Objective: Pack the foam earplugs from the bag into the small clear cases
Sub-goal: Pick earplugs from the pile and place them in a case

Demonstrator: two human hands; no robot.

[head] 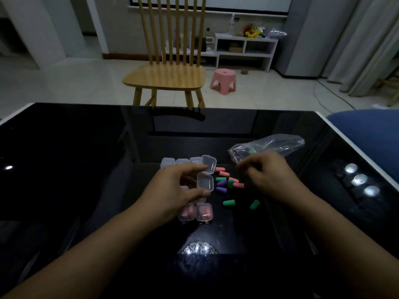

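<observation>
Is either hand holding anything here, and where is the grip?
The left hand pinches an open clear case at its left side, lid up. The right hand has curled fingers, but whether it holds anything cannot be told.

The room is dim and the picture looks dark and a bit grainy. The black shiny desk [86,169] works like a mirror: white lamp spots glare near the bottom middle, at the right and at the far left. The far room is lighter. Straight lines bend at the edges.
</observation>
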